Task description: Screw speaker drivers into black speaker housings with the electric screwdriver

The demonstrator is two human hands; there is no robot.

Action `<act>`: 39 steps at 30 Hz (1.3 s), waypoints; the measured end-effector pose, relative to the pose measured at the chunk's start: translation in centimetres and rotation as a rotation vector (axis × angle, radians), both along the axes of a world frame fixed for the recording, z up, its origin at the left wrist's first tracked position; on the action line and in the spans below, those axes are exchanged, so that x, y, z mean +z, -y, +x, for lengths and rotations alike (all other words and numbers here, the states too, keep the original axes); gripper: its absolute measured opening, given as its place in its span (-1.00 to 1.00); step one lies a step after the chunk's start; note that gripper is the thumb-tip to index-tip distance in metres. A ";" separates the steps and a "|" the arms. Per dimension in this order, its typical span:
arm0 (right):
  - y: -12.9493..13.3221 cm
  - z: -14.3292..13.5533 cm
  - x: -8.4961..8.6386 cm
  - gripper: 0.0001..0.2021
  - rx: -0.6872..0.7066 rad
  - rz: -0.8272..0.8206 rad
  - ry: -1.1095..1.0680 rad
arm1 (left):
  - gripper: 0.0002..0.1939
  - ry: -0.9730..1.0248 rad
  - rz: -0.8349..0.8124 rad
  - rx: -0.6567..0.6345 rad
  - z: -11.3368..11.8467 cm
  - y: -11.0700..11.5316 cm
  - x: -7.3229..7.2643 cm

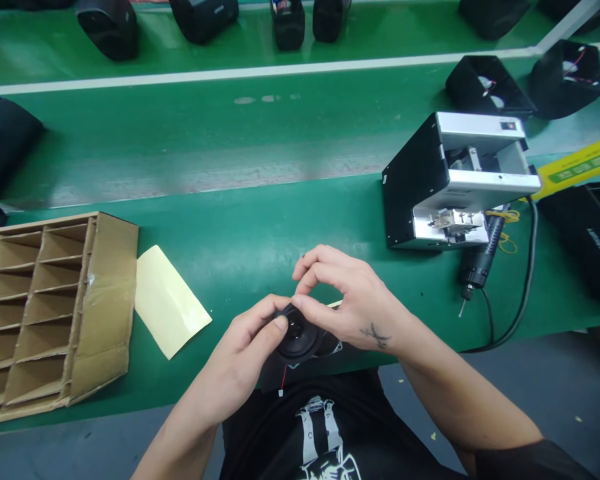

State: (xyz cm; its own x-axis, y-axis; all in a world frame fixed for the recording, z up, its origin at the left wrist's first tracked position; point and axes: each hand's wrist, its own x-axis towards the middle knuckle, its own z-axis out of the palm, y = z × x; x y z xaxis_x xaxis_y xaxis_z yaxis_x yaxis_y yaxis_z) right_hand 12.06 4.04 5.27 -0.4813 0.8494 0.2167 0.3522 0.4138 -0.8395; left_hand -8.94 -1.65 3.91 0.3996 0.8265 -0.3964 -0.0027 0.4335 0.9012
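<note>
A round black speaker driver [299, 339] is held at its left rim by my left hand [245, 347], the thumb on its front and fingers behind. At the driver's upper edge, the thumb and index finger of my right hand [347, 293] are pinched together; what lies between the tips is too small to make out. Beneath the right hand, partly covered, is a second dark speaker part [329, 344] with a metal frame edge. A red wire with a white connector [281, 393] hangs below the driver. A pale strip [335, 305] peeks out behind the right hand.
A divided cardboard box [111, 300] stands left, beside a pale yellow sheet [169, 303]. To the right are a metal-and-black machine [417, 180], an electric screwdriver [480, 260] and a black cable [529, 267]. Several black speaker housings [490, 87] sit at the back.
</note>
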 end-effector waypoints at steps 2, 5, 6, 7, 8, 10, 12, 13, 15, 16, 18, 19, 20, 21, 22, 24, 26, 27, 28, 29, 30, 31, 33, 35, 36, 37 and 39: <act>0.2 -0.1 -0.1 -0.89 -0.027 0.003 -0.006 | -0.72 -0.014 0.003 0.019 0.2 0.0 0.0; 0.5 -0.2 -0.4 -0.91 -0.062 0.031 -0.006 | -0.71 -0.057 0.007 0.045 0.7 0.1 0.0; 0.6 -0.3 -0.5 -0.91 -0.070 0.042 -0.006 | -0.71 -0.075 0.010 0.054 0.8 0.1 0.1; 0.8 -0.3 -0.6 -0.92 -0.080 0.052 -0.003 | -0.72 -0.094 0.018 0.063 1.0 0.0 0.1; 0.9 -0.3 -0.8 -0.92 -0.092 0.066 0.002 | -0.72 -0.113 0.029 0.074 1.1 0.0 0.1; 1.2 -0.4 -1.0 -0.92 -0.113 0.096 0.013 | -0.74 -0.147 0.059 0.093 1.5 0.0 0.2; 1.4 -0.5 -1.2 -0.91 -0.134 0.123 0.022 | -0.75 -0.169 0.083 0.104 1.8 -0.1 0.3; 1.5 -0.6 -1.3 -0.91 -0.143 0.132 0.025 | -0.76 -0.174 0.090 0.106 1.9 -0.1 0.4; 1.6 -0.7 -1.4 -0.90 -0.159 0.140 0.031 | -0.76 -0.175 0.095 0.112 2.1 -0.2 0.4; 1.6 -0.7 -1.4 -0.89 -0.168 0.143 0.033 | -0.76 -0.174 0.096 0.117 2.1 -0.1 0.4; 1.7 -0.8 -1.5 -0.89 -0.180 0.153 0.031 | -0.76 -0.172 0.101 0.123 2.2 -0.1 0.5; 1.7 -0.9 -1.6 -0.90 -0.187 0.158 0.028 | -0.76 -0.176 0.107 0.125 2.2 0.0 0.4; 1.8 -0.9 -1.7 -0.90 -0.194 0.164 0.024 | -0.76 -0.180 0.114 0.125 2.2 0.0 0.4; 1.8 -0.9 -1.8 -0.89 -0.200 0.168 0.019 | -0.76 -0.184 0.119 0.123 2.2 0.1 0.4; 1.9 -1.0 -1.9 -0.89 -0.204 0.170 0.013 | -0.75 -0.187 0.123 0.123 2.2 0.1 0.4; 2.0 -1.0 -2.0 -0.89 -0.207 0.171 0.003 | -0.75 -0.186 0.126 0.122 2.2 0.1 0.3; 2.0 -1.1 -2.0 -0.89 -0.205 0.173 -0.002 | -0.74 -0.181 0.122 0.124 2.3 0.1 0.2; 2.0 -1.1 -2.0 -0.89 -0.203 0.173 -0.003 | -0.74 -0.180 0.119 0.124 2.3 0.1 0.2; 2.0 -1.1 -2.1 -0.90 -0.202 0.172 -0.003 | -0.74 -0.179 0.117 0.125 2.3 0.1 0.2; 2.0 -1.1 -2.2 -0.90 -0.200 0.167 -0.004 | -0.74 -0.183 0.119 0.125 2.3 0.1 0.2; 2.0 -1.0 -2.2 -0.90 -0.199 0.151 -0.010 | -0.74 -0.188 0.121 0.126 2.3 0.2 0.2; 2.0 -1.0 -2.3 -0.90 -0.201 0.121 -0.023 | -0.74 -0.192 0.123 0.126 2.2 0.2 0.2; 1.9 -0.8 -2.6 -0.84 -0.216 0.012 -0.064 | -0.74 -0.181 0.113 0.122 2.1 0.4 0.1; 1.8 -0.6 -2.8 -0.77 -0.198 -0.161 -0.124 | -0.73 -0.134 0.073 0.114 1.9 0.5 0.0; 1.7 -0.5 -2.9 -0.77 -0.164 -0.258 -0.172 | -0.73 -0.096 0.048 0.111 1.7 0.6 0.0; 1.6 -0.3 -3.1 -0.78 -0.123 -0.353 -0.237 | -0.72 -0.053 0.022 0.108 1.6 0.7 -0.1; 1.3 0.0 -3.3 -0.81 -0.071 -0.496 -0.396 | -0.71 0.047 -0.044 0.110 1.2 0.6 -0.1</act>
State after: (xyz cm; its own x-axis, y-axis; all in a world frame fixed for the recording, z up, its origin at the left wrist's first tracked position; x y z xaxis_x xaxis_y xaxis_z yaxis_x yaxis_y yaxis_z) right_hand 12.11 2.75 1.97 -0.3844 0.9212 -0.0601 -0.0117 -0.0700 -0.9975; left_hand -7.78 -2.21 3.78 0.3262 0.8486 -0.4165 -0.0942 0.4676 0.8789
